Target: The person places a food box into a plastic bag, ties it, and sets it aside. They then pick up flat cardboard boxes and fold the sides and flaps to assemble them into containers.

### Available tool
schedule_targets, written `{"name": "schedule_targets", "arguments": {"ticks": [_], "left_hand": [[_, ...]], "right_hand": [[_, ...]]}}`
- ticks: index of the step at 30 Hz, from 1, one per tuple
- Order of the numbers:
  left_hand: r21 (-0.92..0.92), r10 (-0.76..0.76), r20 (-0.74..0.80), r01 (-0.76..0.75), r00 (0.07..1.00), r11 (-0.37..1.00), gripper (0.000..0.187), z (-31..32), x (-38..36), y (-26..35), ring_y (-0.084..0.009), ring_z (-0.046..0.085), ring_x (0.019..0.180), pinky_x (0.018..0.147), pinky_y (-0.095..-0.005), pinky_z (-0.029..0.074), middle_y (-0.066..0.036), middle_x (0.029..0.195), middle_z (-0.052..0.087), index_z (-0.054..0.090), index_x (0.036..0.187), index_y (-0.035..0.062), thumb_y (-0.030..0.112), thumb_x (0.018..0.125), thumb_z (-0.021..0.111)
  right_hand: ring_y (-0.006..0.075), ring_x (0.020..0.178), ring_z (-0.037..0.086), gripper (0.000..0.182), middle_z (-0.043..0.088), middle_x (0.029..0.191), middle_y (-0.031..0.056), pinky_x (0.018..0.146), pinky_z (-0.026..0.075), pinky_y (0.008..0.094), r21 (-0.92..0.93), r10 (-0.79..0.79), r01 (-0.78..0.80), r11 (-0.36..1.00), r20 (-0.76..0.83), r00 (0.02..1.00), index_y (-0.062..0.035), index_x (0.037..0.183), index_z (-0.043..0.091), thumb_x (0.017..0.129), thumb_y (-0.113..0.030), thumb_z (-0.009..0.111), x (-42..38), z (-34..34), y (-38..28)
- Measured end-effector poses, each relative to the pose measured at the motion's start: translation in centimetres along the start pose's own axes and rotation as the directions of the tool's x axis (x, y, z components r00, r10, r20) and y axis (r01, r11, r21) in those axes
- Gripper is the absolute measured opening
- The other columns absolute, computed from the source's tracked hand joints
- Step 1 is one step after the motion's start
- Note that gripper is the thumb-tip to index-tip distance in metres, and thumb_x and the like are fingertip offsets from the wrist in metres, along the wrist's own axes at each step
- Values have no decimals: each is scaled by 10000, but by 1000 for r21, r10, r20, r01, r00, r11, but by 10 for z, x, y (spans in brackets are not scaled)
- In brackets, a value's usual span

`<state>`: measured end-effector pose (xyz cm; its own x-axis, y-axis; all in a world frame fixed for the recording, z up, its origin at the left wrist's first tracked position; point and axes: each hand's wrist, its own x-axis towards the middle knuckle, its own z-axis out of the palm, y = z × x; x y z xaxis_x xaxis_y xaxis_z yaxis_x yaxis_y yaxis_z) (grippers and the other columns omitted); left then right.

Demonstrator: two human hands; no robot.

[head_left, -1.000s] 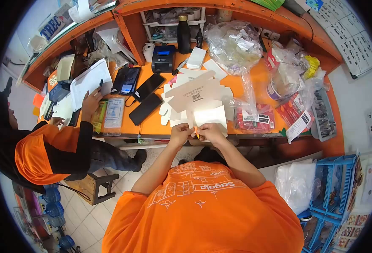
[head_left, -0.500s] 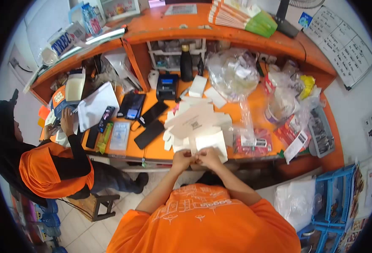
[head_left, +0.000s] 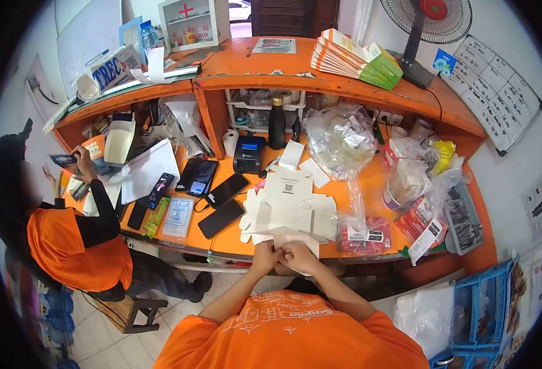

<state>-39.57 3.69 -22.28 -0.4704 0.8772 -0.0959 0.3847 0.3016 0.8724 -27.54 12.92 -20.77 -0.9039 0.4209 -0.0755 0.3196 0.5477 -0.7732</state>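
L hand (head_left: 265, 258) & R hand (head_left: 300, 257) almost touching, fingers curled nearly closed, both pinching white carton blank (head_left: 292, 216) by its near edge. Blank's on orange counter (head_left: 375, 197) w/ other flat cartons (QR code (head_left: 289, 189) at far end); black phone (head_left: 221, 219) nearby.

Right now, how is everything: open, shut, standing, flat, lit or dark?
Left hand: fingers curled
Right hand: fingers curled
Unfolded cardboard boxes: flat, overlapping
Black bottle: upright, capped
First-aid box: looks shut
Cabled smartphone: flat, dark
Grey tray: uncovered, filled
Whiteboard: written on
Fan: spinning unclear
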Motion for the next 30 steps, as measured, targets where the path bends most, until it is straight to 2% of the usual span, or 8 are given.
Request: {"name": "schedule_targets", "arguments": {"ticks": [5,7,11,13,15,18,23,30], "left_hand": [[-144,24,-286,-68,958,987,180,-11,8,12,-119,539,561,507,-284,416,-94,629,586,598,860,-43,76,739,540],[-327,29,-322,-140,946,934,188,-18,17,-2,-100,511,570,515,-272,409,-58,635,565,586,903,-41,55,758,514],[-366,17,-150,-71,989,928,150,-43,10,26,-68,491,584,513,-227,398,-21,688,563,560,907,-41,41,787,520],[-175,88,-248,-134,965,975,150,-45,11,38,-101,501,602,555,-263,412,-33,686,555,559,886,-34,70,779,572],[524,553,-646,-220,526,823,160,-47,8,64,-136,505,645,620,-300,413,-51,696,546,557,849,-22,108,774,610],[141,360,-593,-348,720,927,208,-52,-4,90,-143,502,677,638,-302,395,-65,703,542,559,807,-8,178,766,642],[-671,-69,-248,-121,966,732,234,-45,-4,106,-75,521,591,516,-211,374,-30,653,574,586,778,4,231,834,575],[-305,205,-462,-372,863,877,51,-51,-11,101,-98,530,557,505,-216,406,-71,621,591,627,760,-11,34,761,602]], "right_hand": [[336,895,539,380,539,961,191,747,451,358,-304,-411,291,907,-494,766,7,1044,536,679,-61,617,-23,-32,-75],[361,921,512,267,518,1049,209,778,426,378,-515,-392,-60,855,-719,574,37,1012,541,767,-67,548,-31,-56,-102],[358,940,506,265,522,1030,222,760,413,384,-120,-107,22,993,-773,625,36,1028,533,787,-73,534,-17,-63,-62],[359,963,493,291,523,1029,223,764,401,397,178,151,-67,982,-514,844,42,1069,510,807,-83,519,-19,-66,-64],[347,952,492,289,530,992,209,757,413,403,113,75,-11,993,-576,814,33,1085,513,818,-75,497,-21,-61,-70],[309,856,497,284,520,921,160,698,442,382,-324,-298,78,943,-715,633,-3,1068,560,793,-18,490,-16,-60,-79],[288,839,501,359,512,903,129,687,440,367,-388,-378,128,913,-685,623,-6,1095,561,745,43,504,-21,-47,-80],[201,579,553,148,570,677,120,530,429,289,-42,-203,270,962,-773,601,59,931,568,815,-20,524,-21,-38,-74]]}}
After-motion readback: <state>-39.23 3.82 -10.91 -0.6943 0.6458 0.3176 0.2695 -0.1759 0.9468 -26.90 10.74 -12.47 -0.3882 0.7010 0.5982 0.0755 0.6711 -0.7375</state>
